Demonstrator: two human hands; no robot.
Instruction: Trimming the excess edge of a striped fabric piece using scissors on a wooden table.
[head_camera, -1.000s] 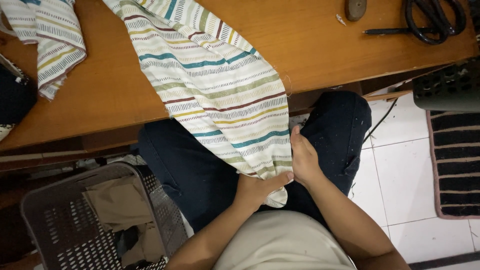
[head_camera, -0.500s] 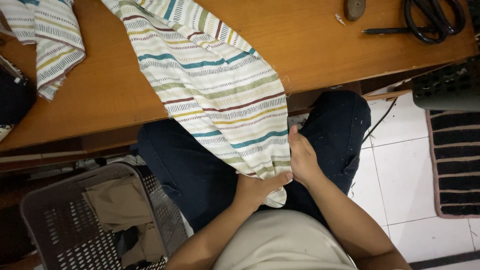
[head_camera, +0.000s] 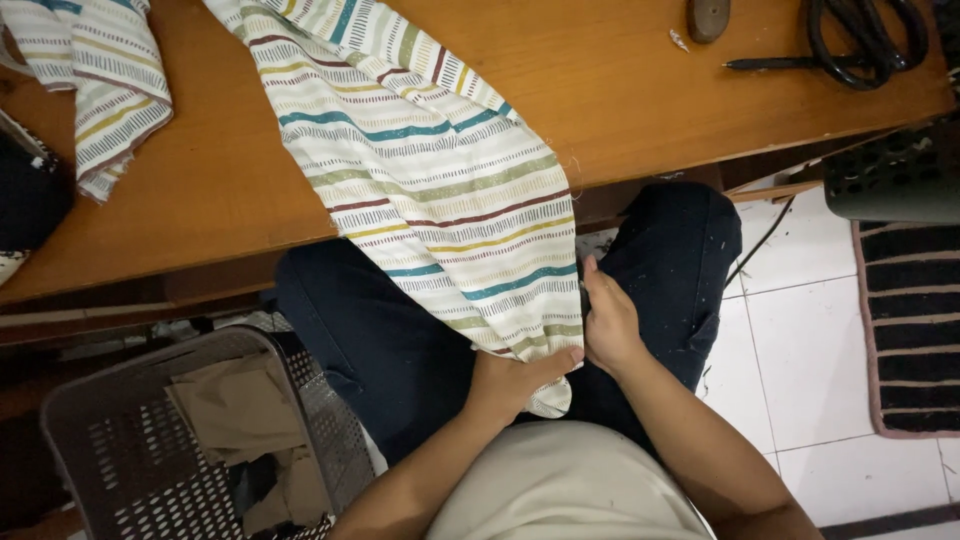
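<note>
Left of the wooden table (head_camera: 650, 90), a grey basket (head_camera: 90, 420) held scraps. The striped cloth (head_camera: 440, 200) hung off the table's edge; the left hand (head_camera: 510, 378) and right hand (head_camera: 608, 325) pinched its lower end, most of it not yet worked.

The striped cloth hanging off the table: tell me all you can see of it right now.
The striped cloth is a thin, woven-looking fabric, off-white with horizontal bands of teal, maroon, olive and yellow plus rows of small dark dashes. It lies draped across the wooden table, spills over the near edge and hangs into the person's lap. Its lower end narrows to a bunched tip, where the left hand grips it from below and the right hand pinches its right edge.
</note>
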